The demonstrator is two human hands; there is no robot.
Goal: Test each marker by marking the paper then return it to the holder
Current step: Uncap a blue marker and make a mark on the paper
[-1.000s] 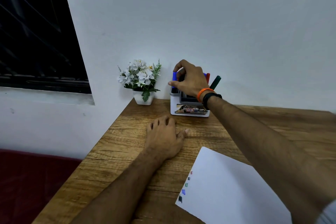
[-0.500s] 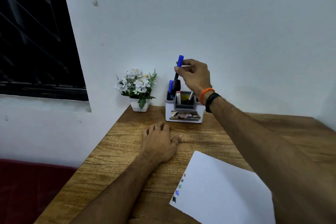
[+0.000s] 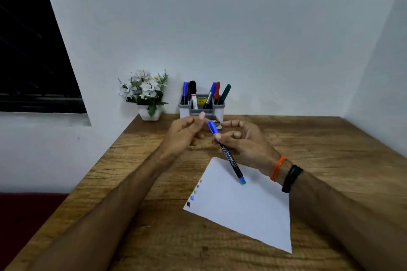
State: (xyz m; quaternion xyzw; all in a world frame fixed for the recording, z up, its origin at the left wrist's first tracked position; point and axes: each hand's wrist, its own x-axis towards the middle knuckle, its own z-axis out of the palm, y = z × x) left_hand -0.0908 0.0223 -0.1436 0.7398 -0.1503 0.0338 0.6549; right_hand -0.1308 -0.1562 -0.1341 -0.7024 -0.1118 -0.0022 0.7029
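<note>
Right hand (image 3: pixel 244 138) holds blue marker (image 3: pixel 229 156); its print unreadable

1. The holder (image 3: pixel 201 110) has its lower front hidden behind the left hand (image 3: pixel 182 136) and the blue marker (image 3: pixel 226 152).
2. The holder's yellow label (image 3: pixel 200 101) is too small to read.
3. The print on the blue marker's barrel is blurred.
4. Both forearms are cut off by the bottom edge.

My wooden worktop (image 3: pixel 330 138) meets a white wall (image 3: pixel 242 28); a dark window (image 3: pixel 33 61) sits left, above red seating (image 3: pixel 26 215).
</note>
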